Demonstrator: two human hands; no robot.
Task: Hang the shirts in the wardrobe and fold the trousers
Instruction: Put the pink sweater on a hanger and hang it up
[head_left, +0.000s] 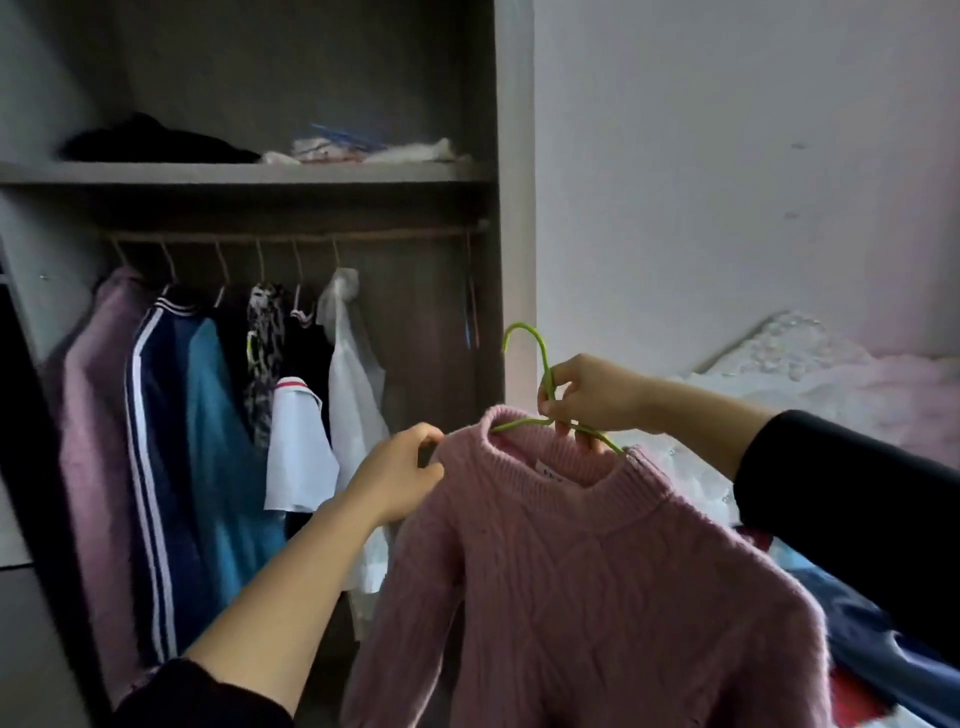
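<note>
Head view: I hold a pink sweater (597, 597) on a green hanger (543, 358) before the open wardrobe (514, 208). My right hand (587, 397), just off the frame's middle toward 3 o'clock, has its fingers curled round the hanger's neck below the hook, two fingertips hooked over the wire arm at the collar. My left hand (402, 475), toward 7 o'clock, pinches the sweater's shoulder between thumb and curled fingers. The sweater hangs from the hanger toward 5 o'clock, its collar threaded by the wire, well apart from the rail (291, 236).

The rail runs across at 10 o'clock and carries a row of clothes on hangers: a fuzzy pink garment (93, 415), a navy jacket (156, 441) with white stripes, a teal top (223, 441), a white shirt (298, 452) and a pale plastic cover (353, 395). Above, at 11 o'clock, a shelf (234, 171) holds a dark cloth (156, 143) and pale items. A bed (883, 384) with pale bedding lies at 3 o'clock; blue cloth (872, 649) lies at 4 o'clock.
</note>
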